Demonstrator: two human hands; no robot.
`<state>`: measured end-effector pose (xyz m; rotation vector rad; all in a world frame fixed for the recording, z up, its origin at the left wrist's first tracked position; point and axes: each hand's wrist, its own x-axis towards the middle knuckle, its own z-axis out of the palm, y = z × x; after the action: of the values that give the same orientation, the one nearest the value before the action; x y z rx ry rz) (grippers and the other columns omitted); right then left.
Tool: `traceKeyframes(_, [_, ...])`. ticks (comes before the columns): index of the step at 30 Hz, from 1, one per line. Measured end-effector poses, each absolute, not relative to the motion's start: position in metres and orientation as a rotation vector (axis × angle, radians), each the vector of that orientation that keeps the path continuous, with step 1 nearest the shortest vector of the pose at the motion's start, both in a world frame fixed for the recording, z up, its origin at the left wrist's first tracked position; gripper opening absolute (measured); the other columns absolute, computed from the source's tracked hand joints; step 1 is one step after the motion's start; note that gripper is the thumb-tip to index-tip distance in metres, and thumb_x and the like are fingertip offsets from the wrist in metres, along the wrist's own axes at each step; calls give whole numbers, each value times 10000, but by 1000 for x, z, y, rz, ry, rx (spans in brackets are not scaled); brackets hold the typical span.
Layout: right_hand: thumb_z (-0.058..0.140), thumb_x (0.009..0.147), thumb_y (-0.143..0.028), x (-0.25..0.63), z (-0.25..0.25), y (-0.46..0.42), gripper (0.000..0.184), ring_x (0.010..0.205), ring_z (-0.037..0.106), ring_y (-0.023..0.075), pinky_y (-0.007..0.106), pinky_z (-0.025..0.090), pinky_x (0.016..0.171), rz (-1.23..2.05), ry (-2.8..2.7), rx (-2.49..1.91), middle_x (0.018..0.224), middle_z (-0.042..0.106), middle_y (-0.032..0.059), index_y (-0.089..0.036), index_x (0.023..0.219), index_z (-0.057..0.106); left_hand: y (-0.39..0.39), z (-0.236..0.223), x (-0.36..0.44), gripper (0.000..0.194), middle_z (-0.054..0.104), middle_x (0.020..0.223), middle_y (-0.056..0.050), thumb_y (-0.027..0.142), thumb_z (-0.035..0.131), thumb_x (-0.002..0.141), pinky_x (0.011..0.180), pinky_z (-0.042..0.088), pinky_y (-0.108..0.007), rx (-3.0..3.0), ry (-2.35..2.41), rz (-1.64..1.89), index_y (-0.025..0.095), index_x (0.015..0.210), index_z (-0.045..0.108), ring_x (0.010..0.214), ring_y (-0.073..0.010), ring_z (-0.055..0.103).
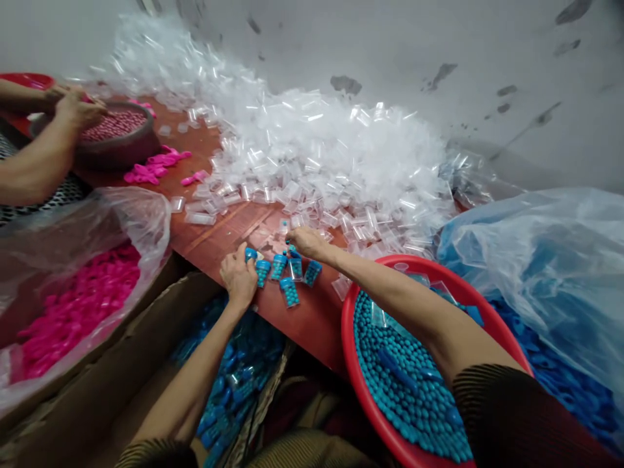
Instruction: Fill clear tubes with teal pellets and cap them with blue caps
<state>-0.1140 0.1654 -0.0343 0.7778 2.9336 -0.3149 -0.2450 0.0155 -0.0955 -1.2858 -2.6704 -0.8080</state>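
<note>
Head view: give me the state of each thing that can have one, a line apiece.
Red basin, uncovered, holding blue beads
Dark bowl, uncovered, holding pink beads
Left plastic bag, open, pink pieces inside
Right plastic bag, crumpled
Cardboard box, open
Clear containers, heaped loosely
Blue-topped containers, beads inside
Left hand, curled at a blue-topped container
Right hand, fingers bent, grip unclear

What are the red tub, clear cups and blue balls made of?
Red tub: probably plastic, smooth, soft sheen on its thick rim.
Clear cups: likely hard plastic, glossy; see-through with bright glints.
Blue balls: smooth, slightly shiny; plastic or candy, I can't tell.
</note>
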Motion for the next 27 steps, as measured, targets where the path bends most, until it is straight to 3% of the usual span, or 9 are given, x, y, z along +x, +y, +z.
traceKeyframes(5, [461,869,-187,-135,-58,180,338,1036,554,210,265,375,775,-275,2937,620,1121,636,115,-151,1179,592,7,-83,-211,408,570,1027,-154,352,348,904,825,349,-410,-1468,-2576,-709,171,1178,590,973,-301,481])
traceKeyframes(10, [353,917,-178,-136,-70,184,347,982,576,229,286,376,730,-219,2907,588,1058,652,160,-101,1147,601,16,-81,-171,422,589,921,-145,416,295,915,769,365,-383,-1800,-2636,-511,176,973,638,893,-285,523])
traceKeyframes(16, [361,912,-184,-134,-63,185,324,946,592,214,269,391,715,-179,2862,602,1033,666,141,-115,1080,629,42,-78,-164,366,608,966,-162,438,464,860,666,433,-345,-1771,-2864,-313,137,1034,576,862,-293,605])
traceKeyframes(23, [342,906,-140,-131,-69,186,324,1005,587,234,287,405,755,-190,2828,645,1072,649,179,-70,1097,594,59,-72,-162,361,639,971,-217,340,517,846,705,462,-364,-1794,-2974,-285,76,1090,539,891,-314,643])
traceKeyframes(27, [391,893,-164,-119,-68,190,308,971,607,228,276,412,735,-233,2788,667,1060,657,183,-69,1111,586,64,-74,-164,381,671,934,-183,334,567,809,716,450,-353,-1794,-3015,-363,118,1118,517,886,-304,652])
